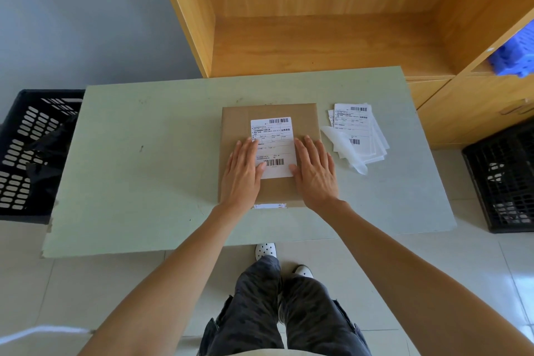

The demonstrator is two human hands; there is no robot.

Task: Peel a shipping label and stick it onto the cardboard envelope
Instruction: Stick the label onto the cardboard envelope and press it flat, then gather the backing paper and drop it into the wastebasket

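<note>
Hands [242, 173] [315, 173] flat, hiding label [273, 139] edges (print illegible) on envelope [306, 118].

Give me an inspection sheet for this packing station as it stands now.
Surface: pale green rectangular tabletop, a few dark specks.
Job's things: flat brown cardboard envelope lying flat; white printed shipping label on its face, slightly tilted.
Clutter: loose stack of white spare labels to the right, translucent peeled backing sheet lying partly over it.
Grippers: left hand and right hand flat, palms down, pressing the label's two side edges.
Cables: nothing seen.
Surroundings: black slotted plastic crate at left, black mesh crate at right, light wooden shelf unit behind, blue plastic basket on it.
</note>
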